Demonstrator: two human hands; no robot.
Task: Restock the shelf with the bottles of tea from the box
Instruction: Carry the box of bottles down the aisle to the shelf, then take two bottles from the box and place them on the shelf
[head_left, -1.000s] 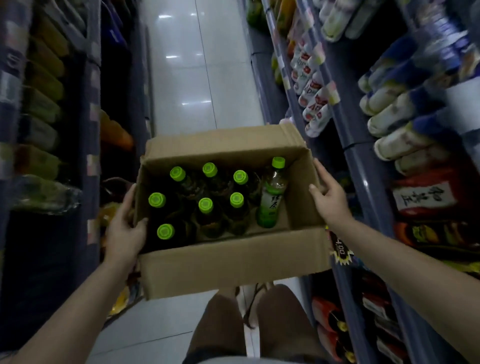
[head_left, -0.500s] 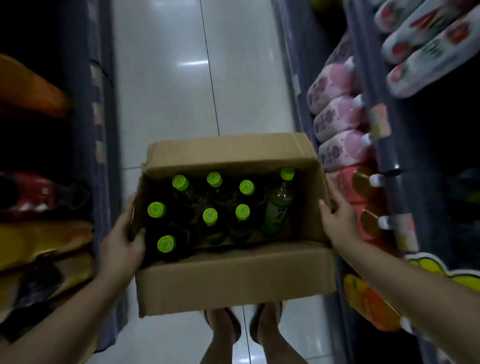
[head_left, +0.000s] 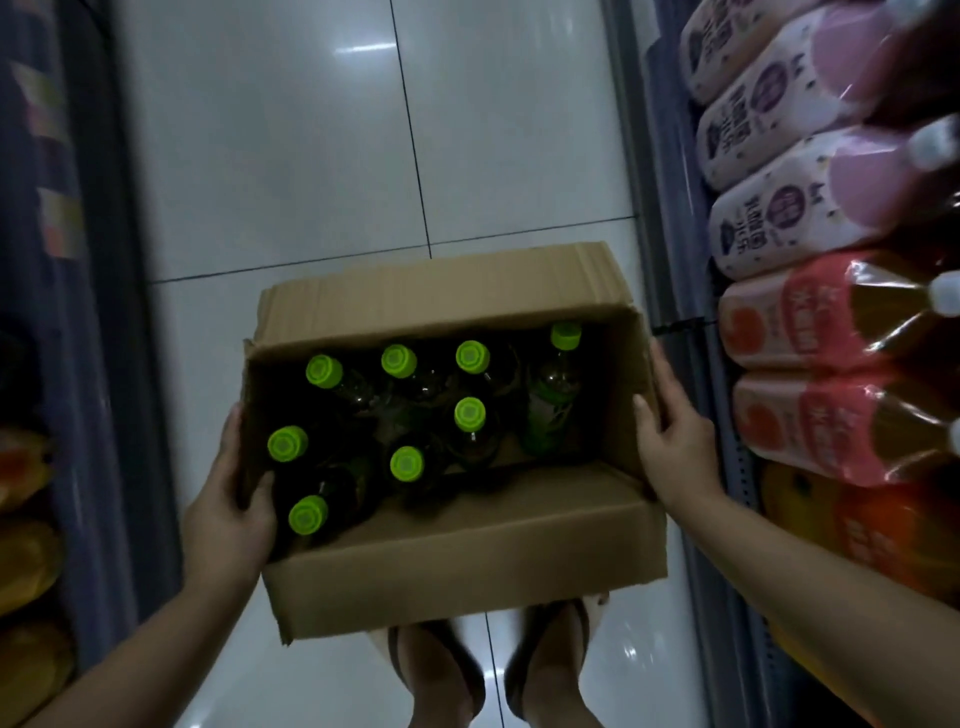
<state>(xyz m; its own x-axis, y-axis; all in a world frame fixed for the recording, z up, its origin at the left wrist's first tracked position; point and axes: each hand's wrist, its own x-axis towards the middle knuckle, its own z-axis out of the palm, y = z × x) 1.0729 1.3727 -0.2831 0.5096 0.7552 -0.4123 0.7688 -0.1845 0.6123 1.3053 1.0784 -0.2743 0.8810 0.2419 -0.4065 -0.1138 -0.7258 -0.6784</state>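
Note:
I hold an open cardboard box (head_left: 467, 566) in front of me, above the aisle floor. Inside stand several tea bottles (head_left: 470, 415) with bright green caps; one bottle with a green label (head_left: 553, 395) leans against the right wall of the box. My left hand (head_left: 228, 514) grips the box's left wall, thumb over the rim. On the opposite wall my right hand (head_left: 675, 447) grips the same way. The bottles' bodies are mostly lost in the dark interior.
A shelf on the right holds large pink bottles (head_left: 810, 218) and red-labelled bottles (head_left: 841, 431) lying with caps outward. Another dark shelf (head_left: 78, 364) with orange packs runs along the left. White floor tiles (head_left: 311, 182) fill the aisle. My feet (head_left: 493, 670) show below the box.
The box has gone lower and my view has dropped with it: lower shelves with pink and red bottles now fill the right side. Both hands keep the same grip.

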